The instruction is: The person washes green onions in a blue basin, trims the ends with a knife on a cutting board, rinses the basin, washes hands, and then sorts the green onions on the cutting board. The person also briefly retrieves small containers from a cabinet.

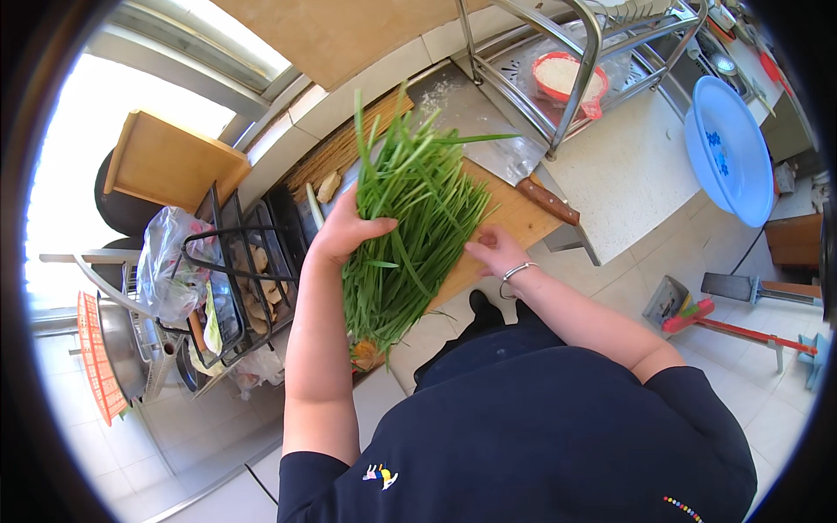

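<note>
A large heap of long green garlic chives lies over a wooden cutting board. My left hand rests against the heap's left side, thumb across the leaves and its other fingers partly hidden; whether it grips them is unclear. At the right edge of the heap is my right hand, fingers bent, close to or touching the leaf ends; a bracelet is on its wrist. A cleaver with a wooden handle lies on the board's far right side. A piece of ginger sits beyond my left hand.
A black wire rack stands at the left, with a clear plastic bag. At the upper right, a red bowl of white powder sits beneath a metal rack. A blue basin is far right.
</note>
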The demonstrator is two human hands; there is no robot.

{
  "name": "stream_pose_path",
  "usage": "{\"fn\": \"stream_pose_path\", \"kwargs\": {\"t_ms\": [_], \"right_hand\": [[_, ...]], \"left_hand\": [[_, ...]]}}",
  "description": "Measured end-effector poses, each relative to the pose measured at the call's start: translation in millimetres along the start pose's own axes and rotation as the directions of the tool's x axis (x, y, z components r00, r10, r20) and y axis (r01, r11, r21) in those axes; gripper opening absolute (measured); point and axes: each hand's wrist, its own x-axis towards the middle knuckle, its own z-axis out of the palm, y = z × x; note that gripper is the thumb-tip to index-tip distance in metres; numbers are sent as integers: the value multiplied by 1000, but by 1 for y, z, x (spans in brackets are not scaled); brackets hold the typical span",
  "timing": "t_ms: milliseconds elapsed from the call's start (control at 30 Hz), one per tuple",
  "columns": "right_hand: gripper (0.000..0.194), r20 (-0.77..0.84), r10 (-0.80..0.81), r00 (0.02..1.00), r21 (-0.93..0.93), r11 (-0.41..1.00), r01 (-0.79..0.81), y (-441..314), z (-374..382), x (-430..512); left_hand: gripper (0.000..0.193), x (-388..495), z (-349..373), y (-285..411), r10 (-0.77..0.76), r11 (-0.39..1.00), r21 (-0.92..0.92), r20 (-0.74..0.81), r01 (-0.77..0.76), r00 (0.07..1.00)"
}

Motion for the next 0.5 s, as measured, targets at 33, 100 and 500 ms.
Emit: {"fn": "stream_pose_path", "kwargs": {"t_ms": [33, 100, 500], "right_hand": [[62, -39, 28, 999, 136, 990, -23, 5, 1, 3], [60, -105, 95, 990, 403, 914, -45, 16, 5, 14], [24, 61, 293, 954, 476, 832, -286, -5, 21, 41]], "left_hand": [[72, 1, 5, 1, -4, 1000, 20, 18, 4, 1000], [73, 4, 17, -3, 36, 995, 92, 51, -41, 998], [75, 16, 30, -26, 89, 939, 322, 102, -118, 991]]}}
